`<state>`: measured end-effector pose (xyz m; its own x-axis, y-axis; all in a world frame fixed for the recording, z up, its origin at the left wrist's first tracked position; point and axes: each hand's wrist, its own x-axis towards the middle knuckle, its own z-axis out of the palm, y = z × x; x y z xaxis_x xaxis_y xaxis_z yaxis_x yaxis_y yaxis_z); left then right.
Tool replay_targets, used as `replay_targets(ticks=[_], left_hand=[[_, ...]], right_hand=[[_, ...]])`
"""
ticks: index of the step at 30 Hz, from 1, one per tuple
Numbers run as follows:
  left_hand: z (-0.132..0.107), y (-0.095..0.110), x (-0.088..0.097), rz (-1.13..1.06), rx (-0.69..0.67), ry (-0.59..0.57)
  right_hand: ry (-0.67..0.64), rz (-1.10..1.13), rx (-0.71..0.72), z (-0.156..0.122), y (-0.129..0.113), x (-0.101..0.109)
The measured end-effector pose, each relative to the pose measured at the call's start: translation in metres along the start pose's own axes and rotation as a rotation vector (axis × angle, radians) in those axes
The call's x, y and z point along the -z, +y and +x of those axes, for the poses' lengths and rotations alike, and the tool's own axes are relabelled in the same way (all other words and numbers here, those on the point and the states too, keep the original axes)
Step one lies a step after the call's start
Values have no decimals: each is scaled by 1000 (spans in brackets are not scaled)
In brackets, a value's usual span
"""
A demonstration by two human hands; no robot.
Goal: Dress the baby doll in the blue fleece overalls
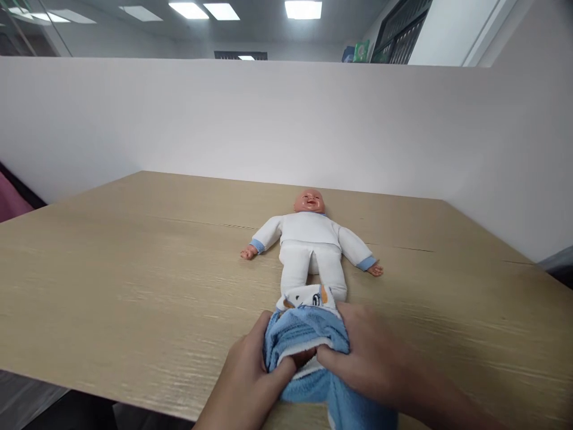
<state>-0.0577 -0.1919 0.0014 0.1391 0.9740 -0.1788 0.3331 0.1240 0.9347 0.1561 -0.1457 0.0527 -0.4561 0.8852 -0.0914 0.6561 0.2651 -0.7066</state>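
Note:
A blue, fleecy baby garment (307, 325) with white trim and a white part with a cartoon animal face is bunched up at the near side of the table. My left hand (250, 370) grips its left side, the thumb tucked into the white-edged opening. On the other side, my right hand (371, 355) is closed on the fabric, its thumb at the same opening. Some of my fingers are hidden by the cloth. Just beyond lies a baby doll (310, 230) on its back in white clothing with blue cuffs, arms spread. The garment's far edge covers the doll's lower legs from view.
The wooden table (156, 286) spreads out around the doll. A white partition (268, 119) stands along its far side and continues on the right. Something pink (13, 194) with a black edge shows at the far left.

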Motion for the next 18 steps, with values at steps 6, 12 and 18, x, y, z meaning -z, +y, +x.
replay_targets(ticks=[6, 12, 18], left_hand=[[2, -27, -15, 347, -41, 40], [-4, -45, -27, 14, -148, 57], [14, -45, -22, -133, -309, 186]], right_hand=[[-1, -66, -42, -3, 7, -20], [10, 80, 32, -6, 16, -23], [82, 232, 84, 8, 31, -11]])
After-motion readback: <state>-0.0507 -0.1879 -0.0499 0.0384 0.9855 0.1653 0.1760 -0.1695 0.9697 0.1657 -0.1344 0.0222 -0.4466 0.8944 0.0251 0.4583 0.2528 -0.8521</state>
